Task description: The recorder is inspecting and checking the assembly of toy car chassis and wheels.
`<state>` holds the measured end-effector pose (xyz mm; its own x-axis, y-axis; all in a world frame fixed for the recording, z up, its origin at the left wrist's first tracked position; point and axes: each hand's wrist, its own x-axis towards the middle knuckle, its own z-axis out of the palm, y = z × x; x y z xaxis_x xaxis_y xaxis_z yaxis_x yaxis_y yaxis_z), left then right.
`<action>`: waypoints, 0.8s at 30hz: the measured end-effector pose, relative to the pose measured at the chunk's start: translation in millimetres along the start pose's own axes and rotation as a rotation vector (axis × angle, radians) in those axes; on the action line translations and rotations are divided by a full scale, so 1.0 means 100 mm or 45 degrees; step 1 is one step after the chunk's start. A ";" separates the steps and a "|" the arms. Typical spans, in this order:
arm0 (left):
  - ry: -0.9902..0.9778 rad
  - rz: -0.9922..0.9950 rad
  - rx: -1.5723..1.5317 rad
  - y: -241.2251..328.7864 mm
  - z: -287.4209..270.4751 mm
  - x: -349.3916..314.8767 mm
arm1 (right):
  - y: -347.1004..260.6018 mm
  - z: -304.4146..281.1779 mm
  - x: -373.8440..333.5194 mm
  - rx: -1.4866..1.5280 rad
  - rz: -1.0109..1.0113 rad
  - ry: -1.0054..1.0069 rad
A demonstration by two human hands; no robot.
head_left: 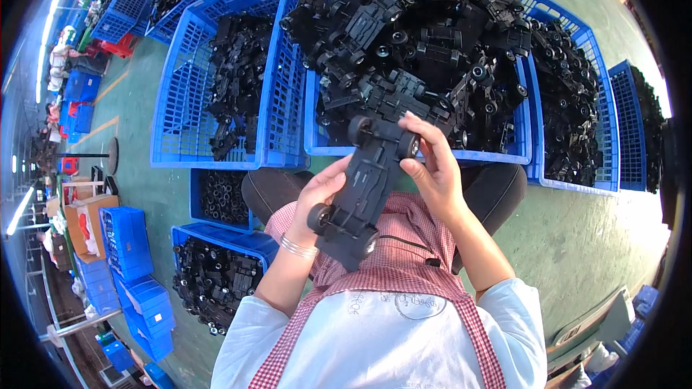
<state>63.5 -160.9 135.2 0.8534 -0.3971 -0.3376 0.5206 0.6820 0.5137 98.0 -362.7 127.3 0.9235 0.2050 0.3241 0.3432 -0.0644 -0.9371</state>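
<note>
A black toy car chassis with wheels at its corners is held up over my lap, tilted, its flat side facing me. My left hand is closed on its left edge, just above the lower left wheel. At the upper right wheel, my right hand pinches with the thumb below and the fingers above. Right behind the chassis stands a blue crate heaped high with more black chassis.
A blue crate of black parts stands to the left, another to the right. Near my left knee is a small bin of black wheels; below it, a crate of wheeled chassis. Blue bins stand farther left on the green floor.
</note>
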 end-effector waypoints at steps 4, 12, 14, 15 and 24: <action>0.226 0.357 0.557 -0.05 0.14 -0.09 | 0.06 0.01 -0.03 0.522 0.198 0.082; 0.217 0.611 1.431 -0.12 0.27 -0.20 | 0.05 0.06 -0.01 0.620 0.395 0.014; 0.227 0.628 1.457 -0.13 0.27 -0.21 | 0.04 0.08 -0.01 0.658 0.379 0.035; 0.239 0.646 1.484 -0.14 0.27 -0.22 | 0.05 0.09 -0.01 0.659 0.391 0.042; 0.158 0.758 1.653 -0.12 0.38 -0.24 | 0.11 0.13 -0.09 0.630 0.459 0.170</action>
<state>38.1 -182.9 166.5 0.9765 -0.1555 0.1495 -0.1946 -0.3360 0.9215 91.7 -352.8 112.8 0.9908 0.1291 -0.0400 -0.0843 0.3597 -0.9292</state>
